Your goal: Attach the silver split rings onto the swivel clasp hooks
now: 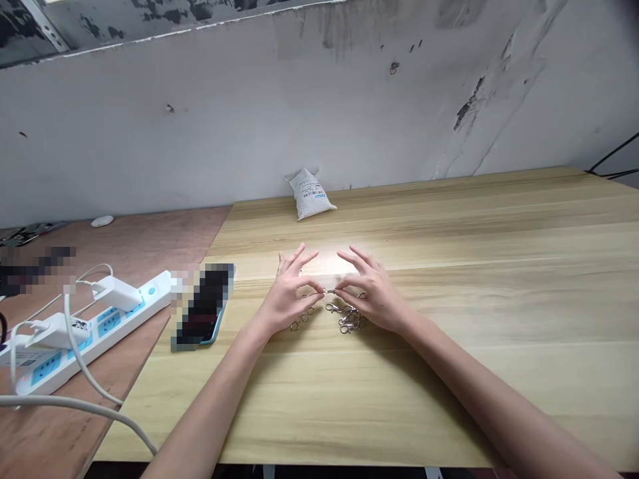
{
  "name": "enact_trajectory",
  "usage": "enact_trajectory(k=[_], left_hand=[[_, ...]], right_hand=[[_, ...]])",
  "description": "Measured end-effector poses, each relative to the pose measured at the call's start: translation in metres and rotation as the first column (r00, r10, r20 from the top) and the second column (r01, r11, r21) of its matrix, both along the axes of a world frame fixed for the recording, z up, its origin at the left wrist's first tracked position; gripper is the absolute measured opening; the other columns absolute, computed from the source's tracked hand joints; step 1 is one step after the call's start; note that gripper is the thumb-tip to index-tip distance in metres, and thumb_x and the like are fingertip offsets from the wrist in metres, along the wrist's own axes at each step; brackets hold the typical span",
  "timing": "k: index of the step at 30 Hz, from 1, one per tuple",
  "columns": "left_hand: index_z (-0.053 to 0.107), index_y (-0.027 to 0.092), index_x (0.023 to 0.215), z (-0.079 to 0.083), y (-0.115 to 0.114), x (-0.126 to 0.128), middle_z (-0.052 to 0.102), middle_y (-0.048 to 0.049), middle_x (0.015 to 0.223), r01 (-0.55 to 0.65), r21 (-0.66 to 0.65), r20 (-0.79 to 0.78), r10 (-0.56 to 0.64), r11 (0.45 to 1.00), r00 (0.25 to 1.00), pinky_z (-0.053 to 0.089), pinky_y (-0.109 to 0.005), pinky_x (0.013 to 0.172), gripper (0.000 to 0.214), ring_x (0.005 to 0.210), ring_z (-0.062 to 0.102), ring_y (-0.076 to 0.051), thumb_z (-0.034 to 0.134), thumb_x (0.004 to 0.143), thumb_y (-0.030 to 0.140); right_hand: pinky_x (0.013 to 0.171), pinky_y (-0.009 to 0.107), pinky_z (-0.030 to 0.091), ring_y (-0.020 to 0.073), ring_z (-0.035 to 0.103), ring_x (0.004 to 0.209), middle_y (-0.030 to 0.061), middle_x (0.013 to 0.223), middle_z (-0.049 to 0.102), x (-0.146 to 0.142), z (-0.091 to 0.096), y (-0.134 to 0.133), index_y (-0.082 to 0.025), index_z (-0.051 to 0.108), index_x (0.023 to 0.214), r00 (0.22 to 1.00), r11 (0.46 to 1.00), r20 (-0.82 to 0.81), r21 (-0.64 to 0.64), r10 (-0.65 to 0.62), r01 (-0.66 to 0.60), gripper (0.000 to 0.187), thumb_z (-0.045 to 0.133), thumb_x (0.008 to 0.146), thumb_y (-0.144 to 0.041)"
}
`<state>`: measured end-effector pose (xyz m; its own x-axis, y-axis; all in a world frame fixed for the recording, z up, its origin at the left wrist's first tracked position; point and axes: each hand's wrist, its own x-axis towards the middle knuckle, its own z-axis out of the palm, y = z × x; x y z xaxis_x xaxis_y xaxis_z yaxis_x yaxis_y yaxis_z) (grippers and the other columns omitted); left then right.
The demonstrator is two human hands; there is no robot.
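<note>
My left hand (289,296) and my right hand (372,293) meet over the middle of the light wooden table (449,279). Thumb and forefinger of each hand pinch a small metal clasp piece (329,291) held between them, while the other fingers are spread upward. Below the left hand lie a few small metal rings (301,320). Below the right hand sits a little heap of silver lobster clasps (349,321).
A phone (204,306) lies at the table's left edge. A white power strip (94,326) with chargers and cables rests on the reddish board to the left. A small white bag (309,193) leans by the wall at the back.
</note>
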<state>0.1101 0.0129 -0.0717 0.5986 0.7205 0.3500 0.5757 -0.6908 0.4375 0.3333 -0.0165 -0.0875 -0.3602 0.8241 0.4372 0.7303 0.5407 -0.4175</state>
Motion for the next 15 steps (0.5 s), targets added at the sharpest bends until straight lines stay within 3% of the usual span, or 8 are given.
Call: enact_trajectory(k=[5,11,15], left_hand=[[0.072,0.021,0.079,0.0011,0.0008,-0.0001,0.039,-0.0072,0.153,0.029,-0.02,-0.035,-0.03,0.999,0.999,0.001,-0.063,0.118,0.01,0.15,0.011,-0.027,0.066,0.086,0.026],[0.07,0.02,0.078,0.0035,0.0007,0.0003,0.045,-0.0072,0.149,0.003,-0.005,-0.011,-0.003,1.0,1.0,0.005,-0.061,0.119,0.011,0.15,0.014,-0.025,0.065,0.087,0.025],[0.069,0.021,0.078,0.0035,0.0009,-0.0002,0.041,-0.0059,0.151,0.005,-0.001,-0.021,-0.005,1.0,1.0,0.005,-0.062,0.119,0.011,0.15,0.012,-0.025,0.064,0.087,0.025]], right_hand=[[0.113,0.062,0.024,0.0296,0.028,0.144,0.006,0.144,0.05,0.0017,0.0,0.0019,-0.027,0.073,0.082,1.0,1.0,-0.012,0.023,0.001,-0.001,0.016,0.061,0.09,-0.034],[0.116,0.063,0.015,0.0279,0.016,0.148,0.0035,0.151,0.042,0.0038,-0.001,0.0031,-0.025,0.072,0.081,0.993,0.993,0.003,0.027,0.117,-0.117,0.015,0.061,0.09,-0.03],[0.116,0.065,0.016,0.0289,0.011,0.149,0.0008,0.152,0.04,0.0041,-0.0001,0.0024,-0.025,0.072,0.081,0.992,0.991,-0.011,0.046,0.123,-0.122,0.016,0.06,0.09,-0.031]])
